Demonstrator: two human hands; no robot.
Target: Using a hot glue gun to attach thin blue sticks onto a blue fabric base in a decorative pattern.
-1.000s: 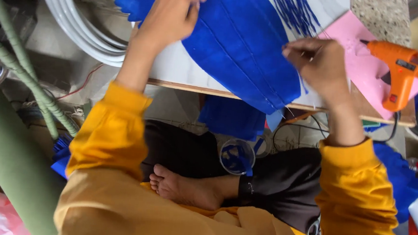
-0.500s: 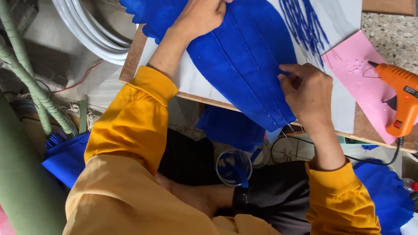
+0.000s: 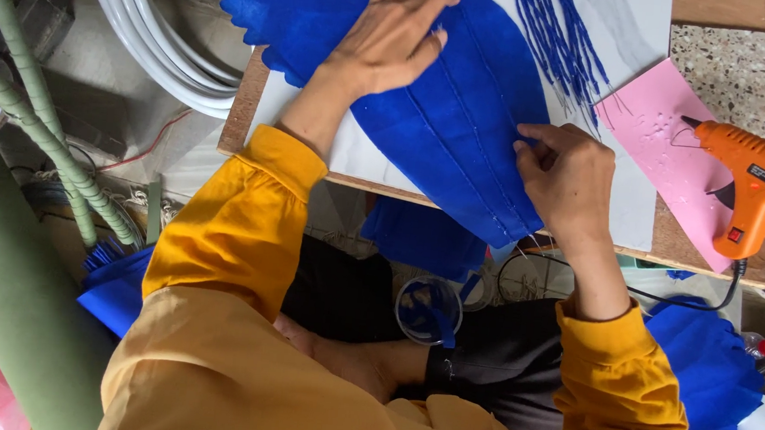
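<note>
A person in yellow-orange sleeves sits cross-legged at a low wooden board (image 3: 247, 104), seen from above. A large piece of bright blue felt (image 3: 463, 112) with raised ribs running along it lies across the middle of the board, on a white sheet (image 3: 626, 184), and narrows to a tip that hangs slightly over the near edge.

To the right, a pink sheet (image 3: 658, 127) dotted with clear glue drops lies on the board, and an orange hot glue gun (image 3: 753, 185) stands on it, nozzle pointing left, its black cord trailing down off the near edge. Thin blue strands (image 3: 559, 47) lie in a bundle on the white sheet at the far side. To the left, off the board, a coil of white tubing (image 3: 142, 37) rests on the floor, with green-wrapped stems (image 3: 35, 115) and a thick green roll (image 3: 4, 285) nearer. Below the board, in the person's lap, sits a small clear cup (image 3: 428, 308) holding blue scraps; more blue fabric (image 3: 707, 368) is heaped at the right.

The left hand (image 3: 392, 38) reaches far across, laid flat with fingers spread wide, pressing the felt down near its far end. The right hand (image 3: 567, 179) is at the felt's right edge near the tip, fingers curled in and pinching that edge between thumb and fingertips. Both forearms cover parts of the felt and the board.
</note>
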